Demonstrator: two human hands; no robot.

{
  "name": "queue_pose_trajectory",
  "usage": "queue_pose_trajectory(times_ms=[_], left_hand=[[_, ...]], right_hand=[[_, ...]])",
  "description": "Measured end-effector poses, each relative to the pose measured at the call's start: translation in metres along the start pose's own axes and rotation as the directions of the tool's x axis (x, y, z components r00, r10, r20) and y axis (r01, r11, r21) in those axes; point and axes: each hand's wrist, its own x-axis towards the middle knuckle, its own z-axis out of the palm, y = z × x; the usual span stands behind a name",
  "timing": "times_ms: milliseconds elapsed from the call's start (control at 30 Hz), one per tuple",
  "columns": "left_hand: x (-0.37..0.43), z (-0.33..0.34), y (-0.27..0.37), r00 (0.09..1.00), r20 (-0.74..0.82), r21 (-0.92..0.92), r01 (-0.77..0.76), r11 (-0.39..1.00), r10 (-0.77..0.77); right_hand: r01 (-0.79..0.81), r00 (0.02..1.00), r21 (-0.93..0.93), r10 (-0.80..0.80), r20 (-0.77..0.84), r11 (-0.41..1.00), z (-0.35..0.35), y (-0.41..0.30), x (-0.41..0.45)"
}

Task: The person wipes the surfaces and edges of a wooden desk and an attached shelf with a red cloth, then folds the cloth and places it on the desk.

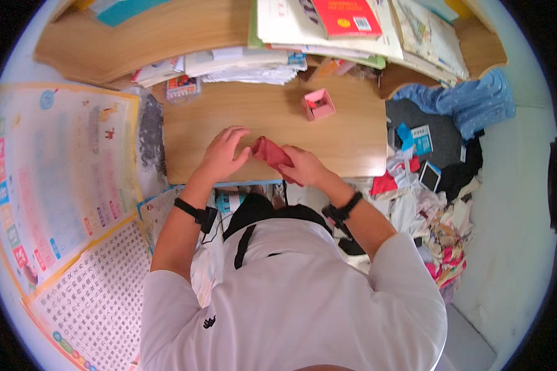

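Observation:
My right hand (305, 164) grips a dark red piece of folded cloth or soft material (274, 154), just above the front part of a wooden desk (204, 116). The free end of this red piece points up and left, towards my left hand (225, 154). That hand is empty, its fingers spread and curved, with the thumb close to the red end but apart from it as far as I can see. Further back on the desk stands a small pink open box (319, 104) with something red and dark inside, too small to name.
Stacked papers (246, 67) and a small packet (183, 88) lie at the desk's back, under a shelf (167, 35) bearing a red book (348, 16). A blue cloth (464, 99) hangs at right, above heaped clothes (427, 208). Printed wall charts (65, 181) cover the left.

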Motion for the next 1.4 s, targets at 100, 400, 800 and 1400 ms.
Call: queue_pose_trajectory(times_ms=[100,400,800,1400], left_hand=[[0.006,-0.048,0.002,0.987,-0.155,0.065,0.043,0.997,-0.033],[0.049,-0.179,-0.006,0.804,-0.564,0.444,0.101,0.89,0.19],[0.076,-0.205,-0.054,0.791,-0.585,0.548,0.222,0.807,0.18],[0.079,-0.199,-0.061,0.73,-0.648,0.487,0.177,0.855,0.217]], right_hand=[[-0.065,0.993,0.187,0.082,-0.083,0.98,-0.039,-0.05,-0.017],[0.168,0.772,-0.227,-0.271,-0.575,0.959,-0.134,-0.263,0.048],[-0.537,0.815,-0.684,0.094,-0.572,0.495,-0.15,-0.3,0.253],[-0.29,0.727,-0.564,-0.206,-0.655,0.773,-0.127,-0.25,0.268]])
